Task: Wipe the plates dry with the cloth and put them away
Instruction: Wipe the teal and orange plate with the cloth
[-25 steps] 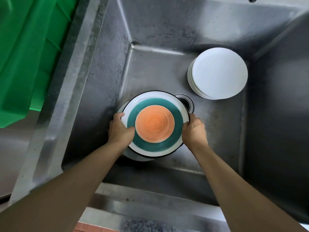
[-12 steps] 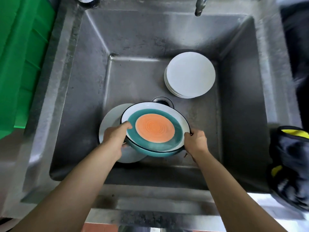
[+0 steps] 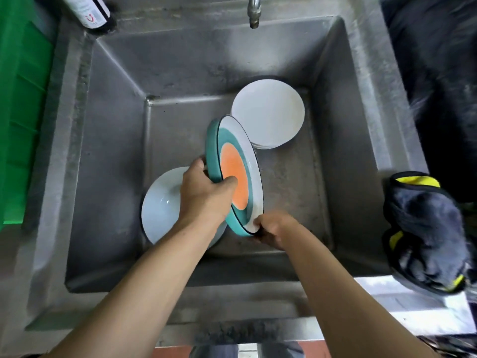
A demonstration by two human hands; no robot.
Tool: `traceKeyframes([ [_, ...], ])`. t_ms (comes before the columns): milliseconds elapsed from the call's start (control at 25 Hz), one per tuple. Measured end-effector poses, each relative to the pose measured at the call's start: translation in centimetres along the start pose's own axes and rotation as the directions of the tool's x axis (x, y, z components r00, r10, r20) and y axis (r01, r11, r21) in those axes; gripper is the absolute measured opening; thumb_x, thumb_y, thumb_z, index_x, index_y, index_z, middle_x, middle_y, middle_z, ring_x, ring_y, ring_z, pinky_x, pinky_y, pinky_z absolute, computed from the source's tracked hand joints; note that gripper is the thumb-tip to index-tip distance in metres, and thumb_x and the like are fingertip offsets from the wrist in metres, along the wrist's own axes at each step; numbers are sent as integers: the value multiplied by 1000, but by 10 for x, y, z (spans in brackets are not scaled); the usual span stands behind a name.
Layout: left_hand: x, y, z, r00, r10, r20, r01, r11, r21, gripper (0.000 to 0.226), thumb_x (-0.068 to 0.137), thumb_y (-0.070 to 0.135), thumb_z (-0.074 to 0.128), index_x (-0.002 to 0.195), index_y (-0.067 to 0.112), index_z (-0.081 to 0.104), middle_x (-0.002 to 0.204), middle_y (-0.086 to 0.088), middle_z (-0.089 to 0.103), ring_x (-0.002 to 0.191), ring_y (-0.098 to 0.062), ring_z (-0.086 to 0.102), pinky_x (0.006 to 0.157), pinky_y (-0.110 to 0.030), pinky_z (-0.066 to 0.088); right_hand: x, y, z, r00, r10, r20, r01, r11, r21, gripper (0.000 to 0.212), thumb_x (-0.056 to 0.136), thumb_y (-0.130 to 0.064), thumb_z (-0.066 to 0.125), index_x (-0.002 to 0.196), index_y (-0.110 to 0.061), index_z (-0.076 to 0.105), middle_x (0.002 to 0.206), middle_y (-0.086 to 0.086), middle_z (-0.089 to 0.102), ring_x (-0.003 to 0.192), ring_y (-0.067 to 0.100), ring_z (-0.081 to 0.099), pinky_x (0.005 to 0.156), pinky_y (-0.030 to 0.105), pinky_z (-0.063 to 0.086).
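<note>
A plate with an orange centre, a teal ring and a white rim [image 3: 238, 161] is tilted up on edge over the steel sink [image 3: 108, 156]. My left hand [image 3: 204, 195] grips its left edge, thumb on the orange face. My right hand [image 3: 273, 228] pinches its lower rim. Under my left arm a pale white plate [image 3: 161, 205] lies on the sink floor. A stack of white plates [image 3: 268, 112] sits at the back right of the basin. A dark cloth with yellow trim [image 3: 426, 228] lies on the counter to the right.
The tap spout [image 3: 254, 11] hangs over the back wall of the sink. A bottle [image 3: 90, 9] stands at the back left corner. A green crate [image 3: 20, 104] borders the left side. Dark material [image 3: 438, 73] fills the far right.
The coloured plate has been lifted off the pale plate and turned from flat to nearly on edge. My view has pulled back, bringing the cloth and tap into sight.
</note>
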State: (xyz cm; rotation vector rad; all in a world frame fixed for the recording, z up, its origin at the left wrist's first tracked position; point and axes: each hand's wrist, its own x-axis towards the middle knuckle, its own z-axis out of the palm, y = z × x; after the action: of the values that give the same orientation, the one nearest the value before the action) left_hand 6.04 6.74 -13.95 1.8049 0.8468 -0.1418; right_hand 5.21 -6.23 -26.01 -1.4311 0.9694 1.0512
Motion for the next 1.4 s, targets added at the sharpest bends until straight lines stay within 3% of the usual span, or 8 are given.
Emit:
traceKeyframes([
  [200,-19,27,22,984,163,74,-167,984,60,46,78,10,66,114,37,56,93,11,69,70,3,67,46,-8,44,-12,-3,13,989,59,138,-71,994,87,26,97,13,40,82,-1,56,80,14,66,70,25,64,56,33,53],
  [360,-12,21,23,994,110,23,-111,993,28,34,85,14,64,112,35,60,97,8,71,83,-8,68,67,-23,51,-14,-3,4,997,47,69,-57,988,143,22,97,13,45,84,1,58,80,16,66,67,27,65,57,37,56],
  [480,-1,11,16,1000,-2,-28,1,1000,-20,34,86,6,60,111,29,62,97,4,71,88,-16,68,76,-32,55,-13,-1,-3,999,31,-21,-27,986,166,17,95,13,52,105,4,63,89,21,68,70,32,67,53,41,58],
  [560,7,6,9,993,-122,-5,121,990,-78,39,85,-2,58,106,30,61,96,3,72,90,-22,69,77,-39,58,-11,2,-8,995,-18,-93,25,996,83,23,95,8,54,116,6,62,100,23,69,82,37,70,69,48,63],
  [640,11,-1,2,974,-224,45,228,958,-173,44,83,-10,53,101,30,60,91,4,70,85,-22,68,66,-36,56,-11,6,-15,981,-86,-171,76,995,-66,30,96,-1,53,124,7,58,117,25,67,102,42,69,89,51,60],
  [880,4,-22,-8,940,-315,133,341,829,-443,49,72,-20,37,97,15,59,89,-6,66,84,-25,64,56,-33,59,-41,5,-41,895,-356,-268,261,906,-333,28,102,-20,47,124,-6,58,118,17,67,98,33,64,82,37,51],
  [1120,-17,-21,-5,920,-336,200,391,762,-516,54,68,-20,35,94,19,63,100,-8,67,99,-29,64,88,-51,57,-87,-8,-73,615,-737,-280,456,623,-635,52,100,-12,47,151,-4,39,136,22,53,124,40,49,107,45,36],
  [1400,-50,-3,-5,919,-298,258,393,750,-533,53,68,-20,36,95,18,62,87,-3,72,81,-21,72,77,-43,60,-137,2,-127,198,-949,-245,408,307,-860,56,84,-5,56,139,-12,58,129,11,62,114,35,55,100,44,41],
])
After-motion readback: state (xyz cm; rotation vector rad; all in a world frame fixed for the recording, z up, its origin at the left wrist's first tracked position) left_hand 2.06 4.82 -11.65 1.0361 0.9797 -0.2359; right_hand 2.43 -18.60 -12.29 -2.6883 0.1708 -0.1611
